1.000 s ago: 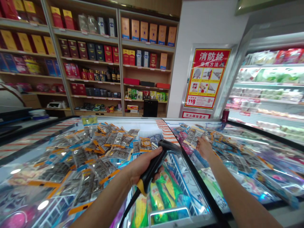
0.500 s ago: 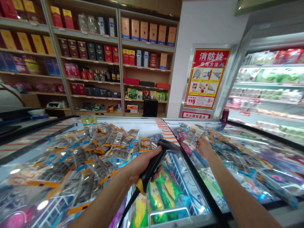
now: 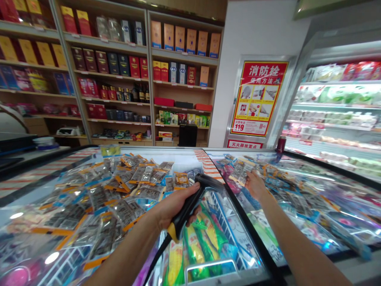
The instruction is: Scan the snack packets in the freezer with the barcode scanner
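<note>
My left hand (image 3: 174, 206) is wrapped round the handle of a black and yellow barcode scanner (image 3: 187, 210), its head tilted up and to the right. A black cable runs from the handle's lower end toward me. Over the right-hand freezer lid, my right hand (image 3: 255, 186) pinches the edge of a clear snack packet (image 3: 239, 171) with dark contents. The packet's printing is too blurred to read. To the left of the scanner, many similar packets with orange edges (image 3: 147, 174) lie in a loose heap on the glass.
Below the scanner, a white wire basket (image 3: 220, 210) holds green and yellow corn packs (image 3: 195, 252). More packets (image 3: 276, 174) lie on the right lid. A black frame edge (image 3: 253, 226) divides the freezers. Shelves of boxes (image 3: 180, 37) and a lit cooler (image 3: 342, 119) stand behind.
The scanner and my left hand have shifted very slightly to the left. My right hand keeps its hold on the packet in nearly the same place.
</note>
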Tool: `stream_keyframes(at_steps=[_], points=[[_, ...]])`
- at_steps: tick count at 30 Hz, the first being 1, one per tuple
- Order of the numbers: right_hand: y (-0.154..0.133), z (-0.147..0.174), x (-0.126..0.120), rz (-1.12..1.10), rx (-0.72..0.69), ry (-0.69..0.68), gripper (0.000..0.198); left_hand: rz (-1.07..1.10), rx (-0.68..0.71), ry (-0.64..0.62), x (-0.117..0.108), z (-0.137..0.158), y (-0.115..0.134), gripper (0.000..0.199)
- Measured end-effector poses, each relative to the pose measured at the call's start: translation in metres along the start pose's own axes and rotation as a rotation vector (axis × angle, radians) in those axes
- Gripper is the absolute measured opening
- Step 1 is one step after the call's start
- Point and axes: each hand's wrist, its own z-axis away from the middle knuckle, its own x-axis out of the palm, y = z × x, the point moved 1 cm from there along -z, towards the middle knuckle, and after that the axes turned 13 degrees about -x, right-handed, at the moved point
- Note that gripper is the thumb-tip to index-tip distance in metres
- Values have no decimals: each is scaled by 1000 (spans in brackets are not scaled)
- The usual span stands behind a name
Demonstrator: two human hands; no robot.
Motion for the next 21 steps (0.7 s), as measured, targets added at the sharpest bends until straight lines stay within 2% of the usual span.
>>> stream_keyframes(at_steps=[13,16,21], points=[[-3,3,3,37,18,-3,15,-54,50,83,-4,3,3,42],[-5,9,11,54,35,-17,11,-26,98,171,-14,8,6,42],[-1,21,35,120,41,-120,8,6,214,421,-49,31,11,43]])
